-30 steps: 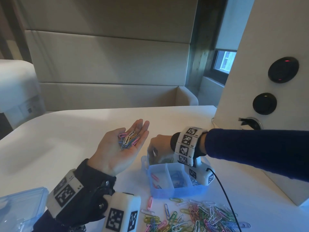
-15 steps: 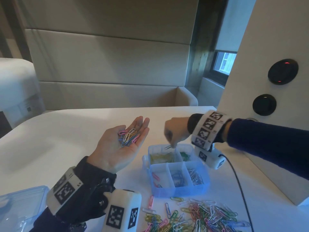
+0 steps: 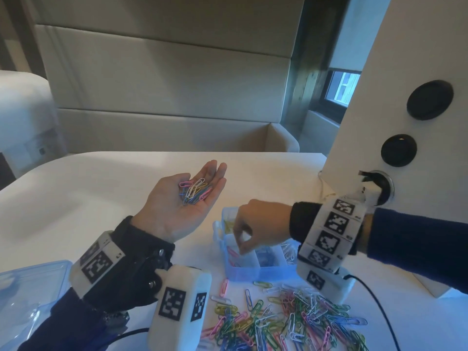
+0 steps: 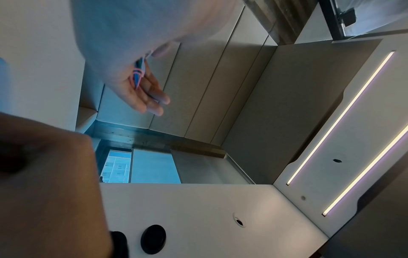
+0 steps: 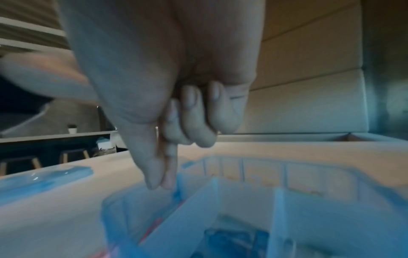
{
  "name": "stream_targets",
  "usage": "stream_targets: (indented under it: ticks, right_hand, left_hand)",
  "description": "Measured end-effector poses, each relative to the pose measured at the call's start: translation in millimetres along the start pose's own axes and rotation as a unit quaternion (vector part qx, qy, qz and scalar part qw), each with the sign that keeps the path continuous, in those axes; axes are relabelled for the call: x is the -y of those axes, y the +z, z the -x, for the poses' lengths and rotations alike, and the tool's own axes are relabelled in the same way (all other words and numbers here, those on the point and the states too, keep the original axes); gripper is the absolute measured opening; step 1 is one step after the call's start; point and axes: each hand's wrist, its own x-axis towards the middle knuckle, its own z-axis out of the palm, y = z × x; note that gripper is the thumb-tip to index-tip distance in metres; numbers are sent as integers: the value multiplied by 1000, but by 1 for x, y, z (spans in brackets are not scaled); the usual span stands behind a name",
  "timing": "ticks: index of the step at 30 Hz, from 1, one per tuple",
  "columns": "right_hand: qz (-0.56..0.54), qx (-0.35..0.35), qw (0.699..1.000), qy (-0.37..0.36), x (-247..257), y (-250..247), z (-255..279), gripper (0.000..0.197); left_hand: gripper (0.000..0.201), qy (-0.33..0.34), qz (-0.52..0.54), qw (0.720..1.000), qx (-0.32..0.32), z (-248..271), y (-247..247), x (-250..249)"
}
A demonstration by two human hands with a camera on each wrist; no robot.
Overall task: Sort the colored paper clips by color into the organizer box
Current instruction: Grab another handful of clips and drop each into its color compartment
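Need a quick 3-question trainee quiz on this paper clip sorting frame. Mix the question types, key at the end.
1. True or false: the left hand lies palm up with a small bunch of mixed clips on it.
2. The right hand hovers over which part of the organizer box? A) the near-left compartment with pink clips B) the far compartment with yellow clips C) the table beside the box
3. Fill in: the loose pile of paper clips lies on the table, on the side of the box ____ to the person.

Key: 1 true; 2 A; 3 nearer
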Motion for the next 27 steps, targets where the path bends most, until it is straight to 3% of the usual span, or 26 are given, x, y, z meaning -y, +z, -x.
stream_targets:
  ticks: [6,11,19,23,27]
  right_hand:
    - [63,17,995,79,10,27,-23,37]
    - [58,20,994,94,15,28,-29,38]
    - [-32,27,992,118,12,29,-33,17]
    - [5,32,994,102,10,16,-26,14]
    - [76,36,990,111,16,26,-22,35]
  left_hand:
    - [40,8,-2,1000,4,2,2,-3]
    - [40,10,2,1000,9,4,2,-5]
    - [39,4,0,1000,14,5,2,-2]
    - [39,9,1,1000,12,5,3,-4]
    - [39,8,-9,1000,12,5,3,-2]
